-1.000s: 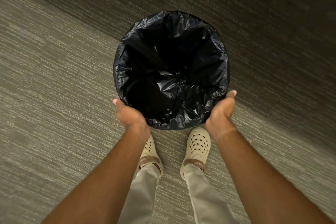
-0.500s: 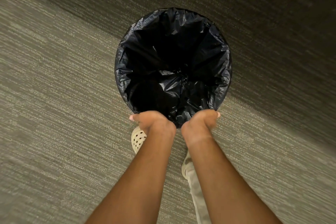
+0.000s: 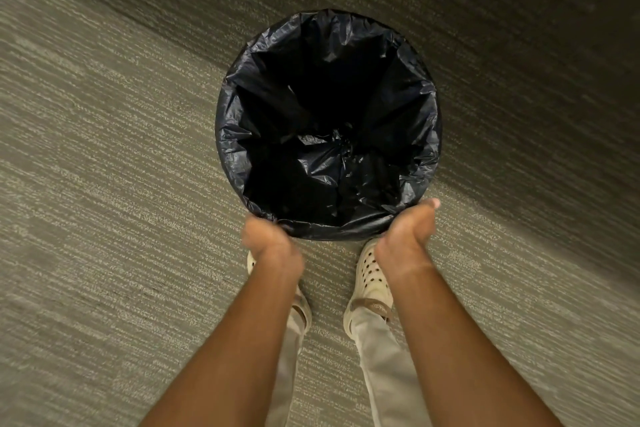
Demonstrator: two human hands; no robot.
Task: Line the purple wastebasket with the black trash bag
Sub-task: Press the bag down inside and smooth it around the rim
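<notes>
The black trash bag (image 3: pixel 412 135) lies open inside the round wastebasket and folds outward over the whole rim, so the purple wall is hidden. Its crinkled bottom gathers near the middle. My left hand (image 3: pixel 268 236), slightly blurred, cups the bag's folded edge at the near-left of the rim. My right hand (image 3: pixel 410 227) cups it at the near-right, thumb lying along the rim. The fingers of both hands curl out of sight under the overhang.
The basket stands on grey-green striped carpet (image 3: pixel 104 184), with a darker shadowed band across the far right. My two cream clog shoes (image 3: pixel 372 274) and light trousers are just behind the basket, between my forearms.
From wide apart on the near rim, my hands slid together at its nearest point. They have since spread apart again along the bag's edge.
</notes>
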